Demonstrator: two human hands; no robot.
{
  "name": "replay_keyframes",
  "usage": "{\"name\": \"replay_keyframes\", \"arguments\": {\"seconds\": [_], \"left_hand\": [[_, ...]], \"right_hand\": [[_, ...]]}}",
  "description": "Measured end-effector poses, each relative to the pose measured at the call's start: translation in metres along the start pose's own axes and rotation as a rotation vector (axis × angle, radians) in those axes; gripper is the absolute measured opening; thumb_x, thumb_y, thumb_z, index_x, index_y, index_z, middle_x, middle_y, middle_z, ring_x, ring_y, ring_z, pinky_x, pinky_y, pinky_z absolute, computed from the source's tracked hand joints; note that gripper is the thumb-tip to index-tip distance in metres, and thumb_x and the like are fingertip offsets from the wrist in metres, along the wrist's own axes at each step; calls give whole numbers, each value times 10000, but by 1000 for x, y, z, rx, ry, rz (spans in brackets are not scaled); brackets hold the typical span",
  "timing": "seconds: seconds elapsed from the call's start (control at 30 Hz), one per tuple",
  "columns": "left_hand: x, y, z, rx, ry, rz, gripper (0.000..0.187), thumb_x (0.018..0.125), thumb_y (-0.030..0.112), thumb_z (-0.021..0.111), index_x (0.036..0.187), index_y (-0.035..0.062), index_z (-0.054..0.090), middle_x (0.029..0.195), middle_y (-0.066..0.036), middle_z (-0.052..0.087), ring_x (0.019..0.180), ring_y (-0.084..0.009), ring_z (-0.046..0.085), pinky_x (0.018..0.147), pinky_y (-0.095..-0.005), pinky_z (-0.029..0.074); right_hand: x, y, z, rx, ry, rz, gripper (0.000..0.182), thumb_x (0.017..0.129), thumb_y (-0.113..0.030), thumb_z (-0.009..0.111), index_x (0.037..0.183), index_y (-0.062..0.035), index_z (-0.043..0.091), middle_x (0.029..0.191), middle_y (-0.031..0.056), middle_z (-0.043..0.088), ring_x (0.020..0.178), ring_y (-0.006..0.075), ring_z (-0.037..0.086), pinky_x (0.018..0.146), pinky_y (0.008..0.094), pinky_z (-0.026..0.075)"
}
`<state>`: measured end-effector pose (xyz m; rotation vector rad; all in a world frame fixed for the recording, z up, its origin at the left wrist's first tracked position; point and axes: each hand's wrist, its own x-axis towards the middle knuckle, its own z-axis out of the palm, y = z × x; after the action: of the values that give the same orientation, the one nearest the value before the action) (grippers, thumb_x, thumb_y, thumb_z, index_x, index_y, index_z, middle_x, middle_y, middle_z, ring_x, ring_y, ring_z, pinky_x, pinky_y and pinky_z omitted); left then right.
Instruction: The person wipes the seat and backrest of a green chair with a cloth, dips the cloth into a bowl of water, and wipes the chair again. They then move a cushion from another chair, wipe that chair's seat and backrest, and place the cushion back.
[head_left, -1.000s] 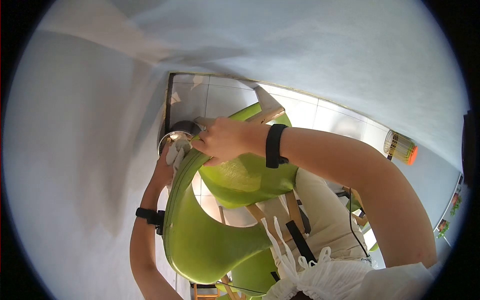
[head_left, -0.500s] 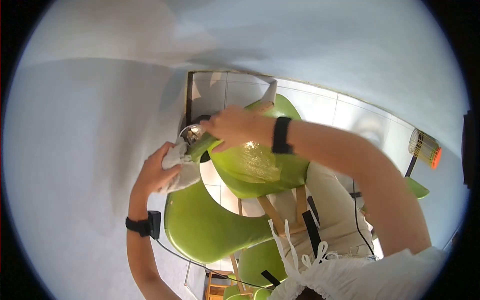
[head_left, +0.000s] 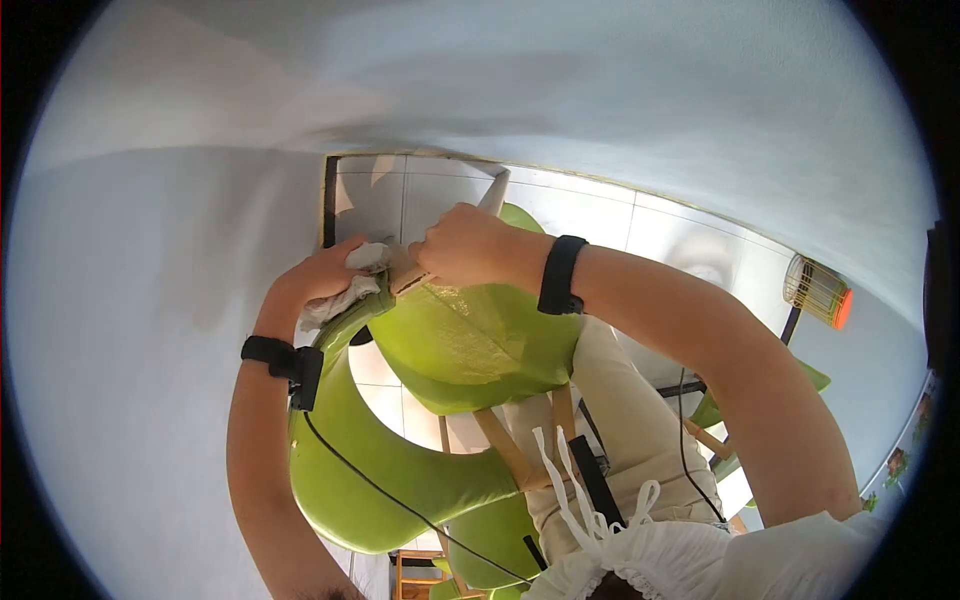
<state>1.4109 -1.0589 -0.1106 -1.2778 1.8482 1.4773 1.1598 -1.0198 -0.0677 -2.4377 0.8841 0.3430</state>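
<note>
My left hand (head_left: 325, 275) has its fingers bent over a crumpled white cloth (head_left: 345, 300), which lies against the upper edge of a curved green chair part (head_left: 380, 470). Just right of the cloth, my right hand (head_left: 463, 247) is closed on a beige wooden chair piece (head_left: 405, 272). Below my right hand lies a broad green chair surface (head_left: 475, 350) with a shiny, creased patch. Both wrists wear black bands; the left one carries a small black device with a cable.
A pale wall (head_left: 640, 90) rises beyond the tiled floor (head_left: 580, 200). A wire basket with an orange rim (head_left: 842, 309) is at the right. More green chairs (head_left: 490, 540) with wooden legs stand near my body, and a dark cable (head_left: 400, 495) crosses in front.
My left hand and the cloth have moved up to the chair's edge, nearer my right hand. The chairs and basket have shifted left in view. The wooden piece now shows at my right hand.
</note>
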Motion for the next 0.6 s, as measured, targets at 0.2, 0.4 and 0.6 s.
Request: {"name": "replay_keyframes", "arguments": {"seconds": [0.2,0.4,0.6], "left_hand": [[3,8,-11,1,-156,-157,640,881,220,624,1456,150,352,1314,-196,570,1205,-351,550,970,-420,456],[8,-19,-1,111,-125,-203,621,881,179,594,1448,160,342,1297,-197,578,1194,-360,553,954,-428,459],[-61,34,-12,-9,232,-239,491,830,178,646,1294,141,489,1226,-170,613,1106,-380,587,909,-437,467]], "right_hand": [[1,-3,-5,11,1,9,308,801,-356,708,914,-75,653,682,69,683,678,264,692,589,377,524],[-1,-2,0,-14,63,2,304,790,-356,716,899,-77,658,667,73,676,654,263,689,569,382,519],[4,2,1,8,72,-14,278,788,-332,690,902,-80,664,640,69,663,629,273,680,539,396,509]]}}
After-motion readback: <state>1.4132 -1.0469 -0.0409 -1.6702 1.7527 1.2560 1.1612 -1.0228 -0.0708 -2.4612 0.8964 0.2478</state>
